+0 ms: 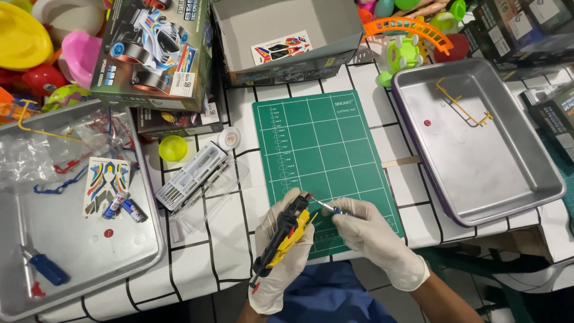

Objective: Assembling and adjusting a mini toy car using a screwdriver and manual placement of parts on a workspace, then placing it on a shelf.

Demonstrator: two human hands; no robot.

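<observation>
While the left hand (281,251) wraps its grip around a yellow and black toy car frame (282,234) at the near edge of the green cutting mat (326,155), the right hand (373,233) pinches a small screwdriver (327,207), tip by the frame's top end. No wheels or body shell show on the frame. Gloves hide the screw. Left of the mat lies a bit set (191,176); right of it, a metal tray (478,179) holds a yellow plastic piece (463,104).

A white-tiled table (197,263) with dark grout fills the scene under bright, even light. A green mat (323,149) lies mid-table, metal trays (538,173) left and right.
</observation>
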